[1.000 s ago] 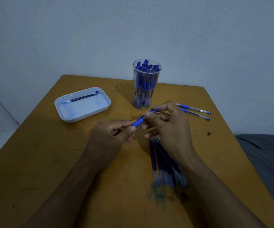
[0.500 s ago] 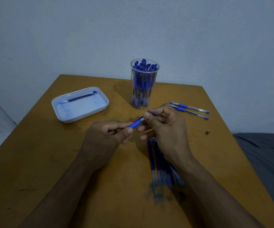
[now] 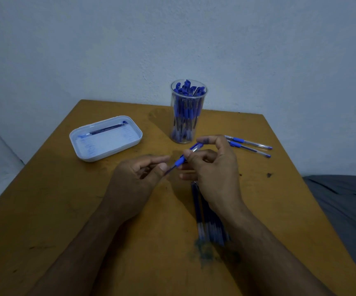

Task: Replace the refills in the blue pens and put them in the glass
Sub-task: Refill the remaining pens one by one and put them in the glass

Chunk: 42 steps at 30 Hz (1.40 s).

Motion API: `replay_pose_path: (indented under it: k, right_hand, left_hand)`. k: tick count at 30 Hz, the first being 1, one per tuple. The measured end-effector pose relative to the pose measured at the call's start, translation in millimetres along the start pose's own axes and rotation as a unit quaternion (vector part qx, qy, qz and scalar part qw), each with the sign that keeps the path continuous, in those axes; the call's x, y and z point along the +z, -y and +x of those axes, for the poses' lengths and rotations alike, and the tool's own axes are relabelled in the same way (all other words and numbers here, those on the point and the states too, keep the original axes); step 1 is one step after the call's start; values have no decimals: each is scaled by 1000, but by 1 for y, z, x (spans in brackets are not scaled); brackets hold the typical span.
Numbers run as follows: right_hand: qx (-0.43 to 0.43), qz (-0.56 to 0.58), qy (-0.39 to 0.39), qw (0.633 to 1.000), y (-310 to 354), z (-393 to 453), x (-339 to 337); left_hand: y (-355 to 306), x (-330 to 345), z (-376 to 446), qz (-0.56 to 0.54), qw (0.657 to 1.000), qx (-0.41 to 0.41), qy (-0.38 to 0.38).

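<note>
My right hand [image 3: 214, 169] grips a blue pen [image 3: 186, 155] by its clear barrel and blue grip, above the table's middle. My left hand [image 3: 134, 180] pinches the dark refill end sticking out of the pen's lower tip. A clear glass [image 3: 188, 112] packed with several blue pens stands behind the hands. Two more blue pens [image 3: 248, 146] lie to the right of the glass. A bundle of blue refills [image 3: 207, 218] lies on the table, partly hidden under my right wrist.
A white tray [image 3: 106, 138] at the back left holds one refill. The wooden table [image 3: 66, 210] meets a pale wall at the back. Grey cloth [image 3: 348, 206] lies off the table's right edge. An ink smudge marks the wood near the refills.
My hands have drawn slightly apart; the dark refill now shows between the pen's blue grip and my left fingers. The view has shifted a little.
</note>
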State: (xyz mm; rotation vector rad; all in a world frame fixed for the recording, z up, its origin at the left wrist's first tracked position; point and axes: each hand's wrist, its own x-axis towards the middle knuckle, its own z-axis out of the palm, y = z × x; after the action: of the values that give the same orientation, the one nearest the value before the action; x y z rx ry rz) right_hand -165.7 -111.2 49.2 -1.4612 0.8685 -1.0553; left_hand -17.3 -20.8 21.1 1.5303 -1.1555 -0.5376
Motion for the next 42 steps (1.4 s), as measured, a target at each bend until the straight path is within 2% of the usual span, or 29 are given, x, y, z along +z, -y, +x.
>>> replay_pose_path:
  k: [2,5,8,13,19,22,29,32,35,38,42]
  right_hand:
    - [-14,-11,-12,1000,2,3,-5]
    - [-33,-37,-36,998,8,8,-12]
    - [-49,-47,-65,996,22,13,-17]
    - [-127,-95,-90,983,71,35,-24]
    - [-232,-133,-142,953,136,76,-21]
    - [-257,-146,-136,946,147,98,-9]
    - [-252,-246,-67,934,121,129,14]
    - [-213,-296,-33,931,103,134,16]
    - [-193,-373,-18,907,84,139,16]
    - [-200,-461,-7,864,72,142,19]
    - [-206,-503,-14,839,64,139,17]
  left_hand:
    - [2,-3,0,47,999,10,-14]
    - [13,-4,1,184,981,55,-32]
    - [22,2,3,275,958,79,15]
    - [21,10,23,350,932,47,85]
    - [21,11,26,387,918,36,83]
    - [22,10,25,387,917,40,83]
    - [26,10,28,386,918,39,78]
    - [29,10,29,393,915,44,80]
    - [29,10,30,392,916,45,80]
    - [31,10,30,391,916,43,80]
    - [31,9,31,389,917,40,75]
